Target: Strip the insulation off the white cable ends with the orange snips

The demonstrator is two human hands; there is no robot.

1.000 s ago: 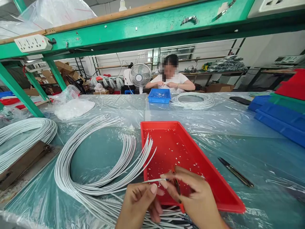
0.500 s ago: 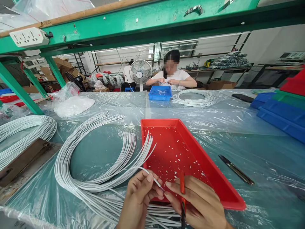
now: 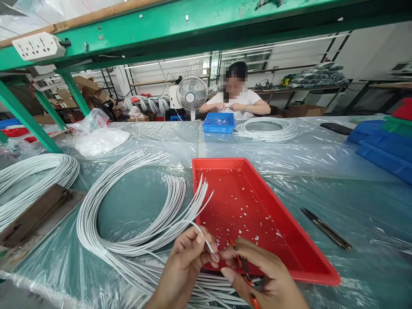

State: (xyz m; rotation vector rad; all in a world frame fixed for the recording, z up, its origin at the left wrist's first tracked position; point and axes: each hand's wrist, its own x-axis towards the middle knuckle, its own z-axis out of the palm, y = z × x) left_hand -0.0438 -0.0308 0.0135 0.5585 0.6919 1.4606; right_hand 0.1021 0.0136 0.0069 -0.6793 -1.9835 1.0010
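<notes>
- Nearest: the left hand point(image 3: 189, 253) clamps a white cable point(image 3: 207, 243) between thumb and fingers, close to its bare-looking, bluish tip. The tip angles down and right over the near end of the red tray point(image 3: 283, 219).
- Right hand point(image 3: 267, 274), just beside it: thumb and forefinger tips apart, the orange-handled tool point(image 3: 246, 277) kept in the grip behind them. Whether its blades are parted, cannot tell.
- Change: a second ago the right fingertips meet at the cable's end, the cable lying nearly level; now they are off it and the end is in plain view. Reads as a pause between handlings of the tip; whether the end is finished, cannot tell.
- Under and left of the hands: a big cable coil point(image 3: 92, 214), the held cable arching out of its side.
- Tray floor sprinkled with white scraps point(image 3: 245, 213); to the right, dark snips point(image 3: 326, 229) lie on the plastic sheet point(image 3: 322, 180).
- Left: a rusty metal block point(image 3: 32, 214), a second coil point(image 3: 61, 167) behind.
- Far: blue tray point(image 3: 219, 128), another coil to its right, a co-worker point(image 3: 251, 96) with both hands raised, a fan point(image 3: 192, 93) to the left.
</notes>
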